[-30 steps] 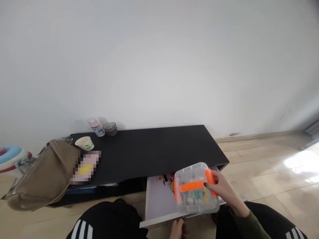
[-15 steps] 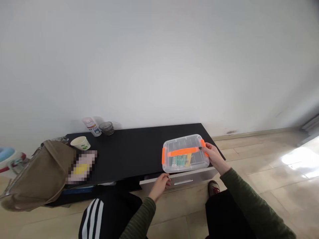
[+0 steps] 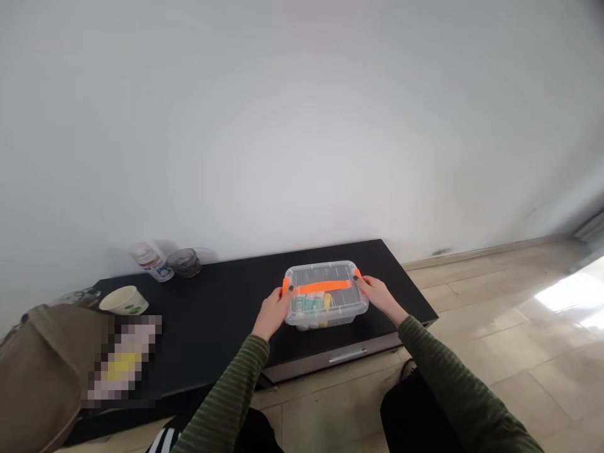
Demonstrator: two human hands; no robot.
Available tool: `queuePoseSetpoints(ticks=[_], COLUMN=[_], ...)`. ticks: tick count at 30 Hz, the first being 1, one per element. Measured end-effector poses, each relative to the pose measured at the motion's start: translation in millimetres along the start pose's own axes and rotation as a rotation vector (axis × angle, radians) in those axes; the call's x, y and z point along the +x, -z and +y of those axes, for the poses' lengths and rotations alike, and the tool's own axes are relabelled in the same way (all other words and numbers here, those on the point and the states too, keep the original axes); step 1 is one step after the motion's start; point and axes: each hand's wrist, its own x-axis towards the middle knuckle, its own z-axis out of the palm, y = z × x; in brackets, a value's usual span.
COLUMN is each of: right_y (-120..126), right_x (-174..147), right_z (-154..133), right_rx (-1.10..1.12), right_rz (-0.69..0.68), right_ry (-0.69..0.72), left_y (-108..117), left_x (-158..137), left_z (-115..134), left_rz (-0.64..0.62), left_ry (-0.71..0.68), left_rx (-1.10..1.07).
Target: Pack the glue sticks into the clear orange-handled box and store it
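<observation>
A clear plastic storage box with an orange handle across its lid and orange side clips is between my hands, over the right part of the black cabinet top. Green, white and yellow items show through its front. My left hand grips the box's left end, thumb on the orange clip. At the right end, my right hand holds the other clip with the thumb on top. Whether the box's base rests on the cabinet or is slightly raised, I cannot tell. Below it, the drawer with a silver handle looks closed.
Toward the left of the cabinet are a paper cup, a spray can, a glass bowl and a pixelated packet. A brown bag leans at the far left. The white wall stands directly behind.
My left hand has left the drawer front and taken hold of the box's left end. The drawer has gone from pulled out to closed. The view has shifted slightly.
</observation>
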Motion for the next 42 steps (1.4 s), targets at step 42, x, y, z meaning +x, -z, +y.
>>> queuePoseSetpoints(ticks=[42], right_y=[60.7], right_x=[36.6], right_z=[12.3], right_rx=[0.435], right_rz=[0.675], right_ry=[0.404], left_y=[16.3], left_x=[17.6], left_z=[-21.6], left_rz=[0.102], left_ry=[0.185], left_rx=[-0.191])
